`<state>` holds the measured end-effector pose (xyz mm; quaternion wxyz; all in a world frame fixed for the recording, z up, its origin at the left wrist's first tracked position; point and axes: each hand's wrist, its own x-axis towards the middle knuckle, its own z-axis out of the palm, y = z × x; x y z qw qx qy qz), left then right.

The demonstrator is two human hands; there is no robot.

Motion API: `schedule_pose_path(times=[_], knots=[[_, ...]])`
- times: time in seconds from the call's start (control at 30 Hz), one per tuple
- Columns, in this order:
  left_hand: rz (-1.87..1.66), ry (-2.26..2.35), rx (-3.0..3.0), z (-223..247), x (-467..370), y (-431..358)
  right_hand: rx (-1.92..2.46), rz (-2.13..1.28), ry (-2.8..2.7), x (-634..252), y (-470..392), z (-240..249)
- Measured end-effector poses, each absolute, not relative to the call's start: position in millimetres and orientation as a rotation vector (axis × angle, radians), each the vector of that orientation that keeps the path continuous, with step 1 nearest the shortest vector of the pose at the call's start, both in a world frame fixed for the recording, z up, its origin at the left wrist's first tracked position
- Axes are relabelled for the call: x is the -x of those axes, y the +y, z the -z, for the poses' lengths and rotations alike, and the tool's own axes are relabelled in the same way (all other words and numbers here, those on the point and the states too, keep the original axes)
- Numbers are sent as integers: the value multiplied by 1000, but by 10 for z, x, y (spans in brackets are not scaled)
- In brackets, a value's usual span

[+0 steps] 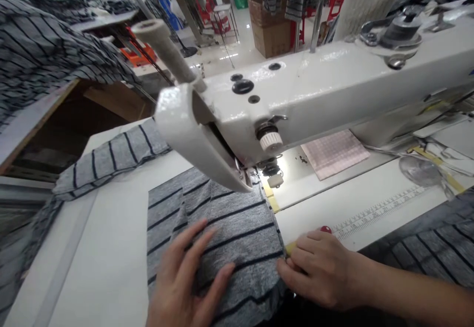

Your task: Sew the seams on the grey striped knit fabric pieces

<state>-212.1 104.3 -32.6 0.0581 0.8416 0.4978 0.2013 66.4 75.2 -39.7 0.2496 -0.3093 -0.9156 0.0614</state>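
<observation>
Head view: right hand (321, 269) near ruler (381, 212) marked "20"

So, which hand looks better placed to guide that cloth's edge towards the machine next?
Probably the right hand: it is curled at the edge of the striped cloth that leads to the sewing machine, while the left hand is spread over the cloth, away from that edge.

Bright light pools beneath the white sewing machine (333, 82), whose top catches glare. Striped fabric (48, 45) blurs at upper left.
</observation>
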Motion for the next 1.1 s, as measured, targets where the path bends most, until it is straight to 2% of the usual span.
schedule_pose_path(times=[0.13, 0.37, 0.53, 0.7, 1.1], knots=[[-385, 1728, -2448, 513, 2403, 1252, 976, -226, -2494, -608, 713, 383], [-504, 1702, -2615, 585, 2367, 1483, 1025, 30, -2364, -468, 627, 463], [-742, 1323, -2882, 382, 1902, 1526, 1025, -20, -2438, -515, 577, 397], [-806, 1116, -2789, 281, 1597, 1518, 1057, -38, -2414, -543, 519, 407], [-615, 1079, -2875, 426, 1487, 1448, 1179, 284, -2152, -387, 533, 499]])
